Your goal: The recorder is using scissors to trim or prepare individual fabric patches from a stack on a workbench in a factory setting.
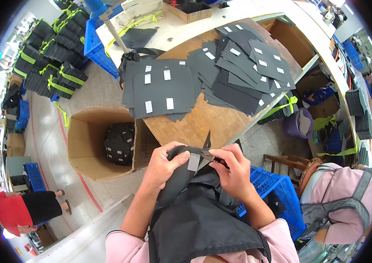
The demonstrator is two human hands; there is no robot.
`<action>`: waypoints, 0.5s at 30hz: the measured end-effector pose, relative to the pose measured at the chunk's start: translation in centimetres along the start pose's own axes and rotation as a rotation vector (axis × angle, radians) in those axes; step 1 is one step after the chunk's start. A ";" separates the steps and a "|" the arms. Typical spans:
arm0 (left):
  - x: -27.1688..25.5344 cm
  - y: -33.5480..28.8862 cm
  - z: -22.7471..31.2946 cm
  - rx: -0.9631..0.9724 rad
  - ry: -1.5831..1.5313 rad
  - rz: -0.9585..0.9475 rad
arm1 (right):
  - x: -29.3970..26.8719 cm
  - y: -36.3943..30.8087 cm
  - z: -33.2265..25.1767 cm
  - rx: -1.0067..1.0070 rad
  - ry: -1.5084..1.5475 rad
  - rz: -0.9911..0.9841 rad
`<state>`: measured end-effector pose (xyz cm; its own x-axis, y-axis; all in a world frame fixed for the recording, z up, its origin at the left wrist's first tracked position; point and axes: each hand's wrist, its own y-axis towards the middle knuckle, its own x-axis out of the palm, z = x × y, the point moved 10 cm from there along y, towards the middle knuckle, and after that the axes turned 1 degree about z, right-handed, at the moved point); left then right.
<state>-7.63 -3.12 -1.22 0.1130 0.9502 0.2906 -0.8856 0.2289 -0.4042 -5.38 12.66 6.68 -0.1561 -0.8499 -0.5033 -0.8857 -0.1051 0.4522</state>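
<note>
My left hand is closed on a dark grey fabric panel, thumb on top, and the panel bends and hangs toward my lap. A white patch shows on it between my hands. My right hand is closed around small dark thread snips, mostly hidden by my fingers, their tip at the panel's edge. A narrow pointed piece of dark material sticks up beside the fingertips. Just beyond, a neat stack of panels with white patches lies on the brown wooden board.
More patched panels lie spread at the board's far right. An open cardboard box with panels inside stands to the left. A blue crate is close to my right elbow, with a seated person beyond. Another person stands far left.
</note>
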 end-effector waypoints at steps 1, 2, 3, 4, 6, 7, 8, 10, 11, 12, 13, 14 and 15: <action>0.3 0.0 -0.1 -0.006 0.012 -0.021 | 0.6 0.1 0.7 0.071 0.035 -0.090; 0.3 0.0 -0.1 -0.009 0.014 -0.028 | 0.3 0.3 0.9 0.075 0.032 -0.085; 0.3 -0.1 0.3 0.024 0.140 -0.043 | 0.2 0.5 2.0 0.168 0.141 -0.097; 0.4 -0.2 0.6 0.057 0.267 -0.058 | 0.3 0.8 3.0 0.261 0.250 -0.109; 0.9 -0.1 1.2 0.096 0.361 -0.099 | 0.6 1.2 5.6 0.426 0.307 -0.161; 1.6 0.0 1.7 0.143 0.460 -0.131 | 2.1 1.5 6.1 0.276 0.245 -0.346; 2.0 0.0 1.6 0.143 0.465 -0.143 | 3.4 1.0 5.7 0.126 0.179 -0.529; -0.2 0.5 1.3 0.181 0.420 0.066 | 3.8 0.7 5.4 0.167 0.186 -0.578; -0.8 0.9 -0.1 0.153 0.297 0.062 | 3.6 0.7 5.4 0.278 0.305 -0.539; -0.5 0.9 -0.1 0.150 0.300 0.055 | 3.4 0.5 5.7 0.396 0.418 -0.487; -0.2 1.0 -1.0 0.061 0.163 0.049 | 3.8 -0.2 6.9 0.528 0.503 -0.421; 0.1 1.0 -1.9 -0.028 0.027 0.045 | 4.3 -0.4 6.8 0.533 0.504 -0.416; 0.9 0.9 -1.6 0.026 0.026 -0.054 | 4.4 -0.4 6.9 0.538 0.459 -0.394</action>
<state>-7.62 -1.70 -2.67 0.1725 0.9419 0.2883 -0.8891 0.2749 -0.3661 -8.76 12.53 -0.82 0.3027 -0.9418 -0.1463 -0.9455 -0.2774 -0.1708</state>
